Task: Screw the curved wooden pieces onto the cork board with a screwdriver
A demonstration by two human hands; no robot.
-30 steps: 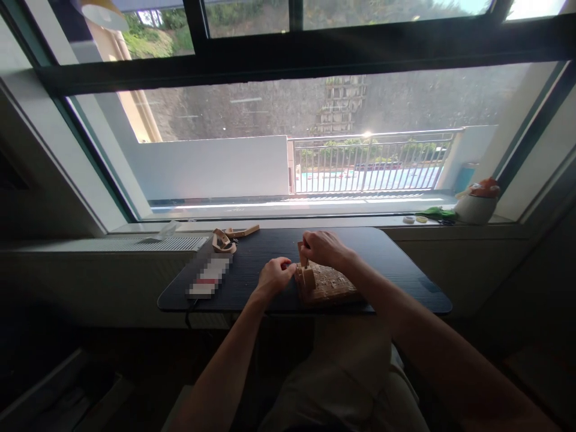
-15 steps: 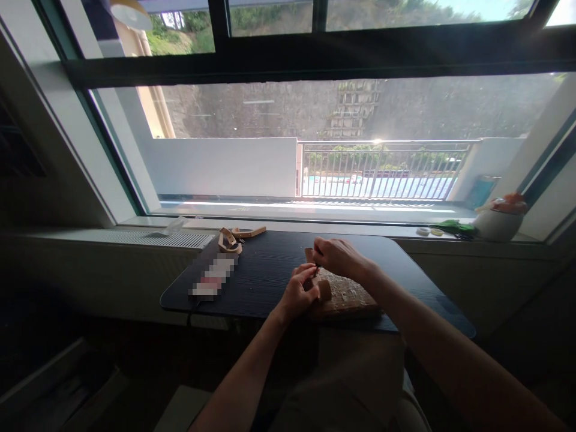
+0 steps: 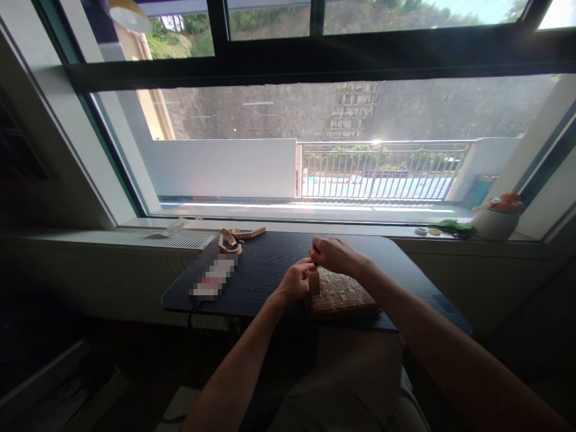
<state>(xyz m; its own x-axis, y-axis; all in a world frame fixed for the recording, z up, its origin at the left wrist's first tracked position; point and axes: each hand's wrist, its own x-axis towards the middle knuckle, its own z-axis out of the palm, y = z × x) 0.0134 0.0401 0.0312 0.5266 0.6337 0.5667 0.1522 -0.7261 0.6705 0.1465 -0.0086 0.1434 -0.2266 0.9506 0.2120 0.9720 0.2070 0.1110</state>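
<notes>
Both hands meet over the left end of a thick brown slab (image 3: 344, 294) with a rough, pale-flecked top, which lies on the dark table. My left hand (image 3: 296, 281) is closed, its fingers pinching a tan strap (image 3: 314, 282) whose curled end hangs over the slab's left side. My right hand (image 3: 335, 253) makes a fist just above and touches or nearly touches the left fingertips. A small dark bit shows under the right fingers; what it is stays hidden.
More tan straps (image 3: 230, 241) lie coiled at the back left of the dark table (image 3: 265, 264). A blurred-out flat object (image 3: 213, 279) is near its left edge. A white pot (image 3: 495, 222) and green leaves (image 3: 450, 226) stand on the window sill.
My left hand has shifted slightly left and up, and the strap's curled end has moved left with it. My right hand stays nearly in place, still closed.
</notes>
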